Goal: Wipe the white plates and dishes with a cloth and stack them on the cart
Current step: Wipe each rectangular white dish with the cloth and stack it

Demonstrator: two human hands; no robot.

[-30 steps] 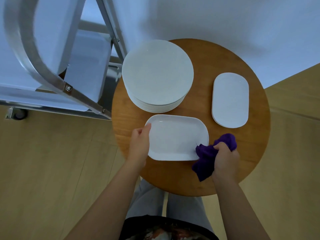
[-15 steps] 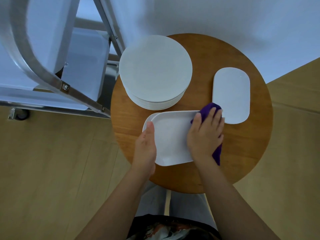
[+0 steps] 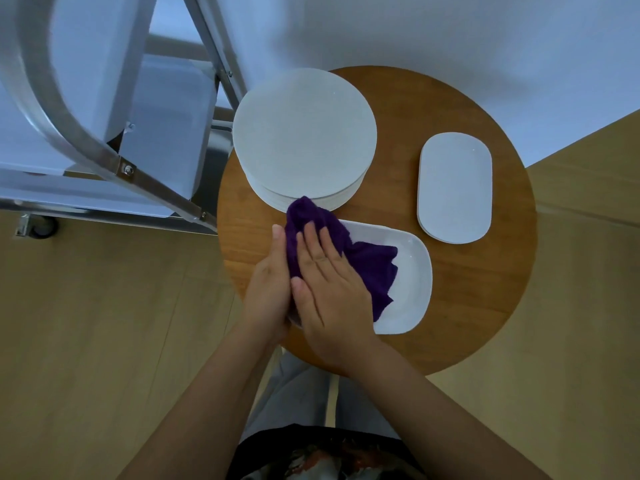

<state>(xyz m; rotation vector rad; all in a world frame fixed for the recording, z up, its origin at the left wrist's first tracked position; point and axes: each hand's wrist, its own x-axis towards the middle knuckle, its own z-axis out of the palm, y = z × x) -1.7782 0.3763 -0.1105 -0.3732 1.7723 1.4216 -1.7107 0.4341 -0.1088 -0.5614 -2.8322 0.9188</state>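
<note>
R hand (image 3: 329, 282) flat, fingers straight, presses purple cloth (image 3: 367, 265) onto rectangular dish (image 3: 412, 282) (lower center); L hand (image 3: 270, 289) steadies dish's left edge, grip unclear.

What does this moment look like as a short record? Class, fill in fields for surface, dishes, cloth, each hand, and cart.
surface: round wooden table
dish being wiped: white rectangular dish, near table edge
cloth: purple cloth, spread on that dish
right hand: right hand pressing flat on the cloth, fingers straight
left hand: left hand steadying the dish's left edge
other dishes: stack of round plates; oval dishes
cart: metal cart, left of table
</note>
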